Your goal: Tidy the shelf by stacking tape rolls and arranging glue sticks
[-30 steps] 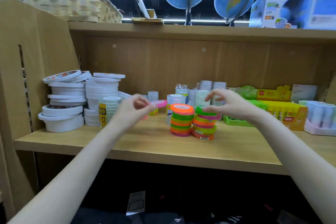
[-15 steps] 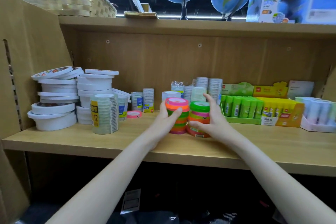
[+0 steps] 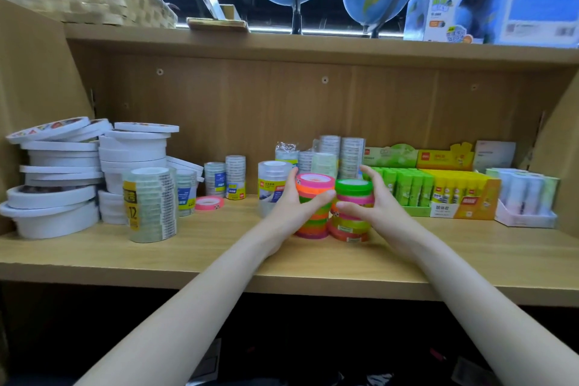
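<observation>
**Both hands clasp the two coloured tape stacks**

We reach both forearms up over the front edge of the shelf (image 3: 94, 257). Our left hand (image 3: 289, 211) curls round the left stack of coloured tape rolls (image 3: 314, 205), fingers behind it and thumb across its front. Our right hand (image 3: 380, 208) grips the right stack of coloured tape rolls (image 3: 353, 213) in the same way, fingers round the back, thumb pressed on the front. The two thumbs nearly meet between the stacks.

The left stack is topped by a pink roll over orange and green ones; the right stack is topped by a green roll over pink and orange ones. They stand upright, touching each other, mid-shelf near the front. A single pink tape roll (image 3: 209, 203) lies flat well to the left, beside the clear tape stack (image 3: 150, 204). The boxed glue sticks (image 3: 438, 188) stand just to the right.

Compared with a second ago, our left hand no longer holds a pink roll in the air, and both hands have dropped from the stack tops to their sides.
</observation>
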A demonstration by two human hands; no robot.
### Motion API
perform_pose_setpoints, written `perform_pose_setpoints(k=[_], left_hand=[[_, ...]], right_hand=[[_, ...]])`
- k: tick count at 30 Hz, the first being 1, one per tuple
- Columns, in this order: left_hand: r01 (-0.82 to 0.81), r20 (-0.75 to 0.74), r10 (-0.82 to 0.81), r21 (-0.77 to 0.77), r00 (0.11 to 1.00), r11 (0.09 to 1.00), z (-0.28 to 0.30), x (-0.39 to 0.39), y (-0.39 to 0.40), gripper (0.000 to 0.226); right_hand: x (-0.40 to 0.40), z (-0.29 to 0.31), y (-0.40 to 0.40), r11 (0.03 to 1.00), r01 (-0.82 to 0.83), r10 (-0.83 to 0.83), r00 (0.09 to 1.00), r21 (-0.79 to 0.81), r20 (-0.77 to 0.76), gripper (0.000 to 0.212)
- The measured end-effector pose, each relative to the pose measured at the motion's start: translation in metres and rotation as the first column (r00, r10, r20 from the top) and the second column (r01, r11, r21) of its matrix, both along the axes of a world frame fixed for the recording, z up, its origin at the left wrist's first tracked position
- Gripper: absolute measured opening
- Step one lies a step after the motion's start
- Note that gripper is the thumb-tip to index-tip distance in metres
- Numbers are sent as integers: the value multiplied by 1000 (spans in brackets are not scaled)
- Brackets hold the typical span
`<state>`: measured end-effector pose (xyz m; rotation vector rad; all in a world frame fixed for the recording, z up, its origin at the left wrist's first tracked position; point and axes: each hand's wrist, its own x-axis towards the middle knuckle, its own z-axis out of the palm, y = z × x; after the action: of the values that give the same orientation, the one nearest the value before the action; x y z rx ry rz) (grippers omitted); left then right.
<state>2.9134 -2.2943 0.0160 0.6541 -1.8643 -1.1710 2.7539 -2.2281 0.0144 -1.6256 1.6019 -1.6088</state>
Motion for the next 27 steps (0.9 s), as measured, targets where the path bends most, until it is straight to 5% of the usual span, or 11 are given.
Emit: perform_pose_setpoints(k=[8,14,22,27], left_hand=[[57,-62,-52,87,997,995,-1,-5,-13,67],[52,-88,-42,115,995,992,-4,-8,-19,79],[41,-15,-40,90,999,995,-9,-7,-20,79],[61,-11,-60,93,998,994,-9,-5,-18,78]], right_hand=[[-2,4,-8,999,-14,13,1000,36,24,58],[-3,1,-7,997,-16,23,994,70,-106,77],[-2,3,-2,998,50,-40,976,37,-215,73],[-11,6,14,988,-43,54,996,151,-66,111]])
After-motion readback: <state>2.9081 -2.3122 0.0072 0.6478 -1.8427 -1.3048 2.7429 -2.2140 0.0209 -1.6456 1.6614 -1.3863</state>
